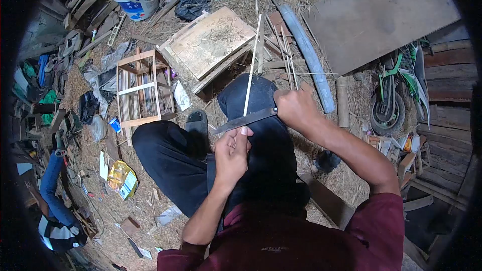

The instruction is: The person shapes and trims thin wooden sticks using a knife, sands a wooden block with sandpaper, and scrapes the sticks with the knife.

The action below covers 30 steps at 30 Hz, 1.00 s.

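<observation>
Wooden frame (135,91) and bench (203,45) stand beyond the knees (248,93); right hand (295,106) clenches knife (251,118), left hand (231,156) pinches pale, slender strip (252,65) against its dull blade.

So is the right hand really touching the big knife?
Touching. The head camera view shows the right hand closed around the handle end of the knife, with the blade sticking out past the fingers.

One knife (245,121), one held stick (251,75), one bucket (134,1), one motorcycle (399,83), one yellow packet (122,176)
</observation>
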Each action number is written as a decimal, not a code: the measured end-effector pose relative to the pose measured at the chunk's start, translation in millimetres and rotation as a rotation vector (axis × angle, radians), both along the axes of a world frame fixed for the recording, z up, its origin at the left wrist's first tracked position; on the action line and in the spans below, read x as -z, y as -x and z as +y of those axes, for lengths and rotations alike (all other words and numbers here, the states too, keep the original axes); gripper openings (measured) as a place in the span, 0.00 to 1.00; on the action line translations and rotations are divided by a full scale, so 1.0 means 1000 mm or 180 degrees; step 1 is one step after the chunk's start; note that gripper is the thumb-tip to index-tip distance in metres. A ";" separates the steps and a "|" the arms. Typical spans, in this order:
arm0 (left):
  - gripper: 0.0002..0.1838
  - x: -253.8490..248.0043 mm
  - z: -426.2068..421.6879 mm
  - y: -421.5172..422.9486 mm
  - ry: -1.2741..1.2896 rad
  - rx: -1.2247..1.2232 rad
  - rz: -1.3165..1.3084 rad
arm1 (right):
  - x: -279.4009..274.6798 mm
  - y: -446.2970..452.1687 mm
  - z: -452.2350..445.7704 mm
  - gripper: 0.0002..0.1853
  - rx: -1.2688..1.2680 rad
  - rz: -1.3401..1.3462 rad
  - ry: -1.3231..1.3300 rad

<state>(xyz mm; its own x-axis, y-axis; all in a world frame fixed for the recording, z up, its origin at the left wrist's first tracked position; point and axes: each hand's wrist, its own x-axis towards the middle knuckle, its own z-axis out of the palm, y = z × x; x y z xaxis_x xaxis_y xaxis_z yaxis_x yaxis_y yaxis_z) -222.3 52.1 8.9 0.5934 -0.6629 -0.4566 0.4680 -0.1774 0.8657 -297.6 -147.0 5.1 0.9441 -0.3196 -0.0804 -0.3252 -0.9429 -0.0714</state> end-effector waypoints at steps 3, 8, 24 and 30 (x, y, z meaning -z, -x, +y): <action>0.13 -0.004 0.001 0.002 0.0041 -0.0031 0.0100 | -0.003 0.002 0.004 0.07 0.0165 0.0152 0.0016; 0.12 -0.008 0.003 0.003 0.0089 0.0057 0.0162 | 0.007 0.010 0.004 0.06 0.0209 -0.0101 -0.0068; 0.11 -0.036 0.018 -0.047 0.0724 -0.0095 -0.0273 | -0.015 -0.006 -0.047 0.17 0.1882 -0.2251 -0.1608; 0.12 -0.034 0.013 -0.049 0.0814 -0.0207 -0.0378 | -0.037 -0.021 -0.032 0.10 0.1421 -0.1684 -0.1766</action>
<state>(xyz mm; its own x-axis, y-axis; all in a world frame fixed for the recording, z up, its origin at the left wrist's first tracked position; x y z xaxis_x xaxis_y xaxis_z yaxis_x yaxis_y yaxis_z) -173.6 65.5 42.4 0.6777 -0.7064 -0.2043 0.3640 0.0808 0.9279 -276.2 -179.4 41.7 0.6981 -0.7117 0.0783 -0.4495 -0.5207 -0.7258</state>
